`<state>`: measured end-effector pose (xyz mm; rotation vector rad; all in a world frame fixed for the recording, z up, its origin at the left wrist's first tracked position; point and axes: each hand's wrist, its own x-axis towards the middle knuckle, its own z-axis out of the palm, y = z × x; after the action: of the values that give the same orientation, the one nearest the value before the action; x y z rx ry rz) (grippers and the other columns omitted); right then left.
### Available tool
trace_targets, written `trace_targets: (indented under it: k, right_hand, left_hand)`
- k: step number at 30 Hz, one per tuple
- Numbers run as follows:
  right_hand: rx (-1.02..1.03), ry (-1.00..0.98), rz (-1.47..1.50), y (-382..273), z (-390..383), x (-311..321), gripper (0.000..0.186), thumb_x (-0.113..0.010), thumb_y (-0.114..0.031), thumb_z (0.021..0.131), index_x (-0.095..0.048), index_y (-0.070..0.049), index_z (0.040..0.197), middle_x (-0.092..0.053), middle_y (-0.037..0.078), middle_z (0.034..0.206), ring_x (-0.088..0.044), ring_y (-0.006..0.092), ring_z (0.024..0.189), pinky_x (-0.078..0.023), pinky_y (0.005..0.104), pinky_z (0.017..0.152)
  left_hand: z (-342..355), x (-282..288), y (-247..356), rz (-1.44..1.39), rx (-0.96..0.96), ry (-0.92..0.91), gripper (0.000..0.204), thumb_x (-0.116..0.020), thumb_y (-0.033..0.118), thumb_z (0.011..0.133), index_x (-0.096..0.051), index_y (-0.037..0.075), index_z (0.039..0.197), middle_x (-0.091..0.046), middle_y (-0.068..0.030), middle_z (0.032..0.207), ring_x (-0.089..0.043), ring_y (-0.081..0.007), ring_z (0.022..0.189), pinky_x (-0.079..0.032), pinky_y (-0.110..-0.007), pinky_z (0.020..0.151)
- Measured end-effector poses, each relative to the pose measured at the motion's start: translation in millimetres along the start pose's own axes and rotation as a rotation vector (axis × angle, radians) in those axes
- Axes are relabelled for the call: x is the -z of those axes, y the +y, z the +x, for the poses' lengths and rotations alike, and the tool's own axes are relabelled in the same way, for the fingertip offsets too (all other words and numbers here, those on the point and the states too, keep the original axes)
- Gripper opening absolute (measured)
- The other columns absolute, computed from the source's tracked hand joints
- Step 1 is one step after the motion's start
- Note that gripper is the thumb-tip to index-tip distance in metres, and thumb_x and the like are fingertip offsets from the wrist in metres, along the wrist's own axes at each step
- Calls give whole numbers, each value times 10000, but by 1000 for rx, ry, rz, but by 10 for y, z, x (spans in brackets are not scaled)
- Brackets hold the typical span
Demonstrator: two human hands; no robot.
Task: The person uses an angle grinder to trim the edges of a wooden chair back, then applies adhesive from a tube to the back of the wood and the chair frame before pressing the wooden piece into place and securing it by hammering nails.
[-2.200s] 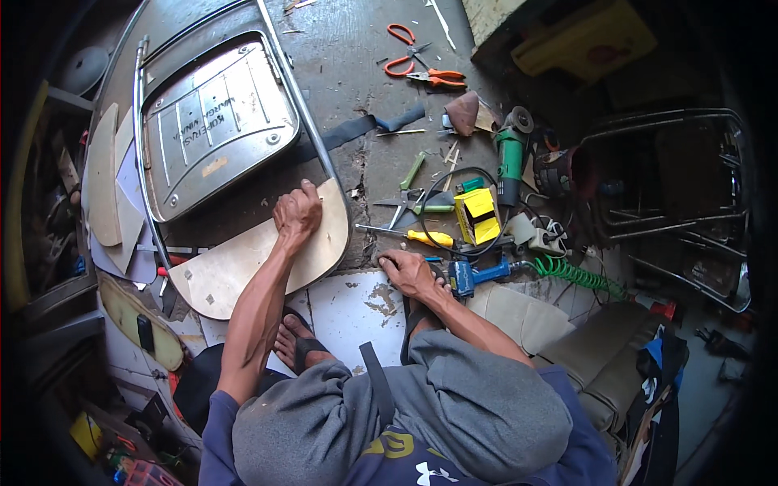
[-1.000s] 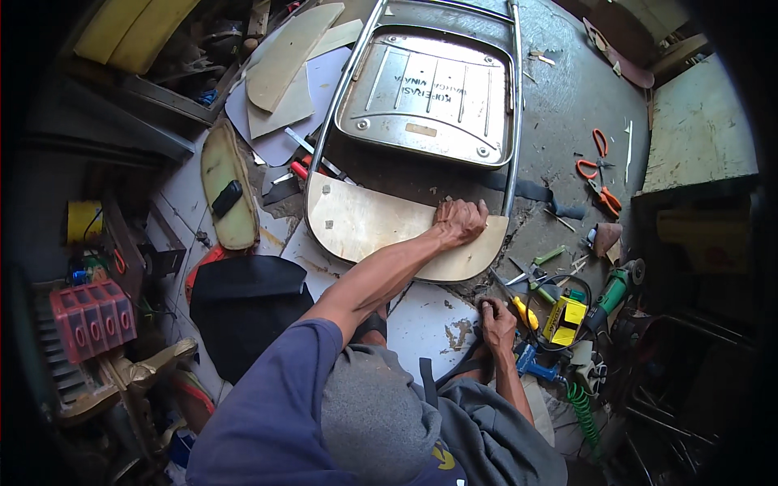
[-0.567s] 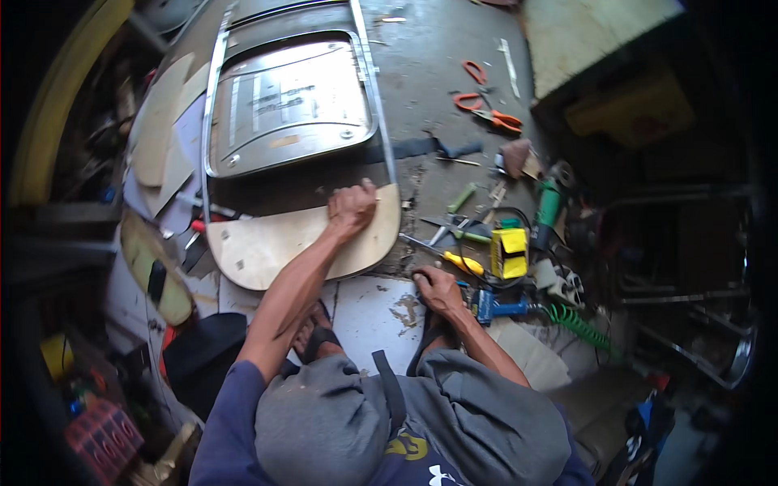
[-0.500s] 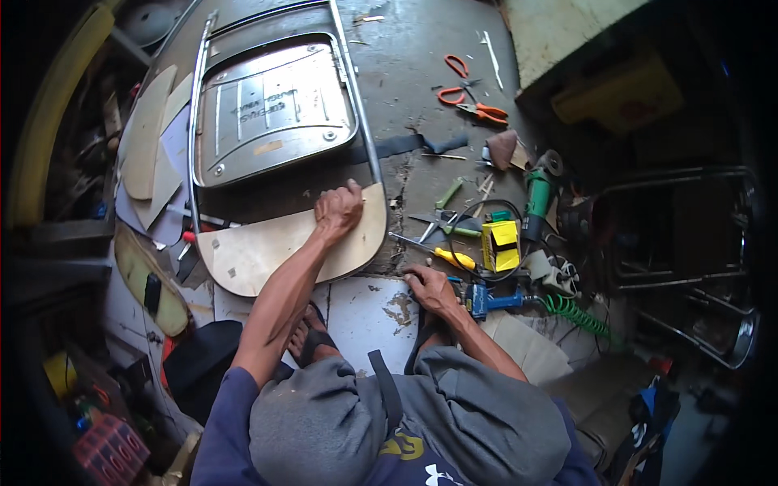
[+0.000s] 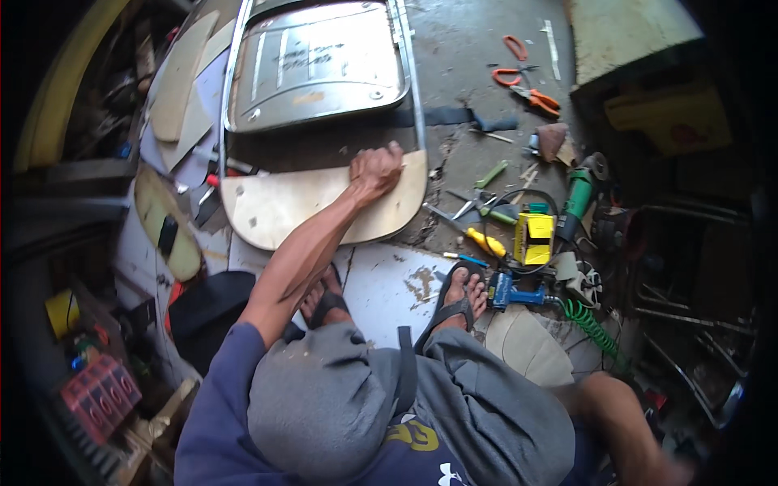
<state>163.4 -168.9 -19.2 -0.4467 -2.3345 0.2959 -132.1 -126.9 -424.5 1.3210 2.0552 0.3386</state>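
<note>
My left hand is closed on the straight upper edge of a pale plywood panel with a rounded lower edge. The panel fits within the curved end of a metal chair frame, which lies on the floor. Beyond it, inside the frame, is a shiny metal seat pan with its ribbed side up. My right hand is far down at the lower right, beside my knee and smeared by motion. Its fingers and anything in them cannot be made out.
To the right lie orange-handled pliers, a green angle grinder, a yellow-handled screwdriver, a yellow box and a blue air tool with a green coiled hose. Cut boards lie at left.
My right hand has left the spot near the blue air tool and swung back to the lower right. My left hand keeps its hold on the panel. The view has shifted.
</note>
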Motion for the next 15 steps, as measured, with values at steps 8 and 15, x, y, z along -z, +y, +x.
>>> trace_targets:
  k: [8, 15]
  right_hand:
    - [360, -401, 320, -192, 521, -442, 146, -567, -103, 948, -627, -30, 1060, -638, 88, 982, -597, 177, 822, -498, 315, 774]
    - [429, -428, 409, -141, 634, -604, 94, -552, -92, 947, -597, -24, 994, -603, 82, 938, -560, 177, 779, -481, 314, 744]
  left_hand:
    - [32, -45, 80, 30, -111, 145, 605, -332, 353, 1004, -698, -37, 723, -675, -300, 772, -684, -467, 762, -554, -539, 776]
    - [-9, -177, -205, 290, -435, 303, 296, -442, 206, 978, -628, -19, 931, -644, -240, 661, -649, -432, 557, -525, -552, 468]
